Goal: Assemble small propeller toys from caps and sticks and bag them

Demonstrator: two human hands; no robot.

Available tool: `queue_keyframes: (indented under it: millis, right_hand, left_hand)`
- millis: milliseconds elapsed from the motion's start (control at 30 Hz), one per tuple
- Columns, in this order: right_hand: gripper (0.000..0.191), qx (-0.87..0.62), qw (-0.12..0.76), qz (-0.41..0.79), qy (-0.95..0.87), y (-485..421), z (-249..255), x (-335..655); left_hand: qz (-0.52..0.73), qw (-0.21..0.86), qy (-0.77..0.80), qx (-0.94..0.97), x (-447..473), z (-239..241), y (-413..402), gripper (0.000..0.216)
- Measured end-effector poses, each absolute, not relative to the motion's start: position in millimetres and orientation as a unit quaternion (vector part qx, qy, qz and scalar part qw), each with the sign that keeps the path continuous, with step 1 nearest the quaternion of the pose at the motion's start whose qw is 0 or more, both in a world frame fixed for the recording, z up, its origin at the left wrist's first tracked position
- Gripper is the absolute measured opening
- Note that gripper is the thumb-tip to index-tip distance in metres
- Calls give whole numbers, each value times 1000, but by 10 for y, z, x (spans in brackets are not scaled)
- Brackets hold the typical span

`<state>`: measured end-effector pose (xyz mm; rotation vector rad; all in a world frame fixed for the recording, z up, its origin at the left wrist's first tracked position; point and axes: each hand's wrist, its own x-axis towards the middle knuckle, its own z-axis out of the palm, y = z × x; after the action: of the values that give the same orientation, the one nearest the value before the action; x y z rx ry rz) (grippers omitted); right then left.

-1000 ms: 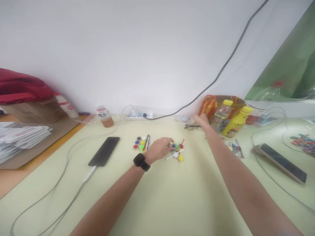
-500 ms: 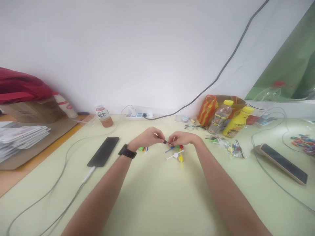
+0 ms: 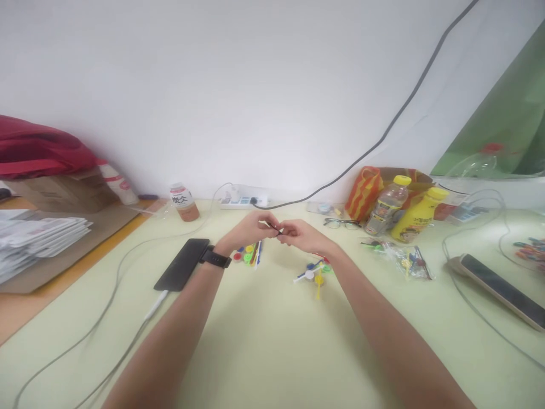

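Above the middle of the pale green table (image 3: pixel 272 341), toward its far edge, the left hand (image 3: pixel 251 230) and right hand (image 3: pixel 302 237) each pinched an end of a thin black stick (image 3: pixel 276 228). Small coloured plastic discs (image 3: pixel 247 254) lay just beneath, a flat black phone (image 3: pixel 182 263) further left, and a white wall (image 3: pixel 238 96) behind.

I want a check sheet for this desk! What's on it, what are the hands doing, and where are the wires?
Surface: pale green table, flat.
Job's things: thin dark stick held up between both hands; coloured discs and stick-and-disc toy lying on the table.
Clutter: black phone, yellow-capped bottles, glasses, bag of small pieces.
Grippers: left hand and right hand both pinch the stick, fingertips meeting.
Cables: white cable runs to the black phone; grey cable across the wall.
Surroundings: white wall; red bag on a box, left.
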<state>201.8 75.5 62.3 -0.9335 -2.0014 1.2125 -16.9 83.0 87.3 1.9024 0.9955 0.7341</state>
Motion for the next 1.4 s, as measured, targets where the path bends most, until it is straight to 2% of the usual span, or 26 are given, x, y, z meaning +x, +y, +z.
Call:
queue_keyframes:
  millis: [200,367,567,700,867,967,1133,1300,1400]
  right_hand:
    - [26,-358,409,593,-594,744,480,1828]
    - [26,-360,443,622,-535,733,464,1730]
    - [24,-431,449,432,-653,793,437,1743]
    - [21,-383,424,477,-668,803,452,1782]
    - [15,-370,409,546,-630,791,484,1788]
    - [13,-381,395,545,-633,786,483,1769]
    - [8,-464,352,464,-667,843,384,1780]
    - [18,-530,291,386,-697,965,239,1950]
    - [20,-554,240,334,-724,1006,277,2118]
  left_hand:
    - [356,424,424,717,-157,839,823,45]
    - [352,455,421,702,-119,788,806,69]
    - [334,398,397,757,-143,772,827,56]
    - [307,402,398,766,-168,774,833,53]
    - [304,402,387,772,-161,794,805,61]
    - [292,416,368,778,-137,772,791,50]
    - [286,402,406,769,-144,655,846,40]
    - [276,322,417,804,-152,571,887,22]
    - [257,287,424,819,-87,514,858,20]
